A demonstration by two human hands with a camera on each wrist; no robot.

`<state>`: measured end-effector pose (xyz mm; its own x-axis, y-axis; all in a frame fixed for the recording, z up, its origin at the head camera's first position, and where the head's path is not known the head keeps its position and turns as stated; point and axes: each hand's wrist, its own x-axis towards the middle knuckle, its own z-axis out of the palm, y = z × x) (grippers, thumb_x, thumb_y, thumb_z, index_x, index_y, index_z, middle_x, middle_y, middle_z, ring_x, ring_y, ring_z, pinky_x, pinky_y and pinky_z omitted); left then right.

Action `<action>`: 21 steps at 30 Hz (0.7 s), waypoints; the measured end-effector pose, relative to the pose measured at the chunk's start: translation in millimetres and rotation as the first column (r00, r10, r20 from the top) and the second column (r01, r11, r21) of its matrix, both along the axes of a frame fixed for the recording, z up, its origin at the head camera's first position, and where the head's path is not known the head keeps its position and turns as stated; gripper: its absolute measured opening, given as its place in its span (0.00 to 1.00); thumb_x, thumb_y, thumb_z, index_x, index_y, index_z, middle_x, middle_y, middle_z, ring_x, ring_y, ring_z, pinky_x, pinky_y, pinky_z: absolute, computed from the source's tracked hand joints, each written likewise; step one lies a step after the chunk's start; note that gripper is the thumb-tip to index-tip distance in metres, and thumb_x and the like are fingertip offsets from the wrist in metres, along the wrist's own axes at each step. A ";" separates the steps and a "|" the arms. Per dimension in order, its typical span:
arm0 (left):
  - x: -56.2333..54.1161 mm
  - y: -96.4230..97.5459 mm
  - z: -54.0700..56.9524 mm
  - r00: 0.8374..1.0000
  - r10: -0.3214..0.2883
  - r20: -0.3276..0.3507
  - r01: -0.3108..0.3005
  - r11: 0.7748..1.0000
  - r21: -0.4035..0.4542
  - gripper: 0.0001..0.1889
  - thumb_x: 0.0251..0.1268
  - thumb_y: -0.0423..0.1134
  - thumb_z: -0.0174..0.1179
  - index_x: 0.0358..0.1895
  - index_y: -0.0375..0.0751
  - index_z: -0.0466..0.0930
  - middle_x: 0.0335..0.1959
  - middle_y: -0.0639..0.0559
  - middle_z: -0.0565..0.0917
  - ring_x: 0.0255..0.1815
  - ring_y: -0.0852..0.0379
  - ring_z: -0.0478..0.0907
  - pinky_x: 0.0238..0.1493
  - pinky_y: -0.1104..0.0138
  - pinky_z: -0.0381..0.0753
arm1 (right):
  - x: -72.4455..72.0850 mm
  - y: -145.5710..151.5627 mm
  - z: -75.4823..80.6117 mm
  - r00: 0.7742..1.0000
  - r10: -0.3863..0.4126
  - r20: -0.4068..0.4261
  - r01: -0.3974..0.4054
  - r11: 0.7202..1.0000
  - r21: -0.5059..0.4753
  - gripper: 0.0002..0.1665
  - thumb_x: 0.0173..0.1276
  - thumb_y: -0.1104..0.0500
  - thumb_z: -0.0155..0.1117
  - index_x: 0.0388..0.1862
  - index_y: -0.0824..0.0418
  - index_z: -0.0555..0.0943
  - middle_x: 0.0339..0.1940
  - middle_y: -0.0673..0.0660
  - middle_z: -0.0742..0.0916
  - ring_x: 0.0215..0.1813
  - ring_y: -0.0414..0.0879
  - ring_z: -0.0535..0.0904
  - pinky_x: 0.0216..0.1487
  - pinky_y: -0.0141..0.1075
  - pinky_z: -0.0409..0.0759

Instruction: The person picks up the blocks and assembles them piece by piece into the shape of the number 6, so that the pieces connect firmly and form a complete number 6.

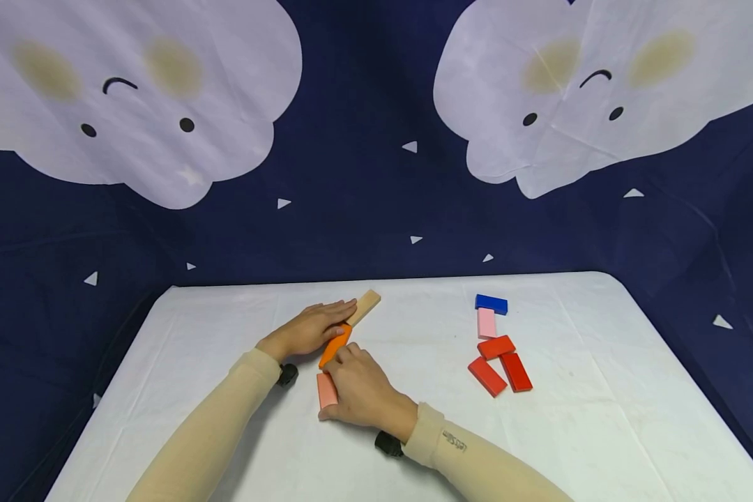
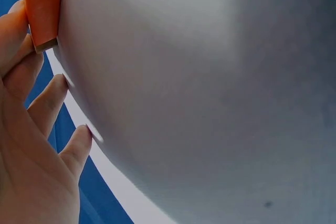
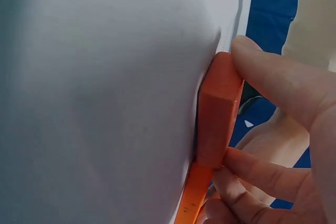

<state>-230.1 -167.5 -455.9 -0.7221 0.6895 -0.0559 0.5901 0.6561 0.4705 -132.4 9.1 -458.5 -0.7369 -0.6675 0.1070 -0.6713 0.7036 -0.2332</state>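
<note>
On the white table, a plain wooden block [image 1: 365,307], an orange block [image 1: 335,346] and a salmon-pink block [image 1: 326,390] form a slanting row. My left hand [image 1: 310,329] lies over the wooden block's near end, its fingers extended and its thumb against the orange block. The right hand [image 1: 367,390] pinches the salmon-pink block lengthwise, thumb at the near end and fingers at the far end. In the right wrist view that block [image 3: 216,124] meets the end of the orange block [image 3: 193,198]. Part of the wooden block is hidden under the left fingers.
Right of the hands, a blue block [image 1: 491,304] touches a pink block [image 1: 486,323]. Just nearer lie red blocks: one [image 1: 496,347] crosswise, one [image 1: 487,376] slanting left and one [image 1: 516,371] slanting right. A dark blue cloth with clouds [image 1: 376,174] hangs behind the table [image 1: 602,418].
</note>
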 end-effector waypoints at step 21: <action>0.4 -0.5 -0.3 1.000 0.016 0.007 -0.016 1.000 -0.013 0.28 0.81 0.41 0.49 0.78 0.39 0.58 0.80 0.46 0.59 0.79 0.43 0.56 0.75 0.38 0.50 | -7.7 10.6 2.4 0.992 0.003 0.124 0.008 0.996 -0.090 0.39 0.50 0.35 0.80 0.54 0.57 0.84 0.52 0.52 0.82 0.51 0.45 0.74 0.56 0.35 0.76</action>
<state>-229.7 -168.0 -456.2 -0.7328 0.6768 -0.0700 0.5760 0.6719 0.4656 -140.1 19.6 -456.1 -0.7499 -0.6573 0.0748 -0.6316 0.6777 -0.3767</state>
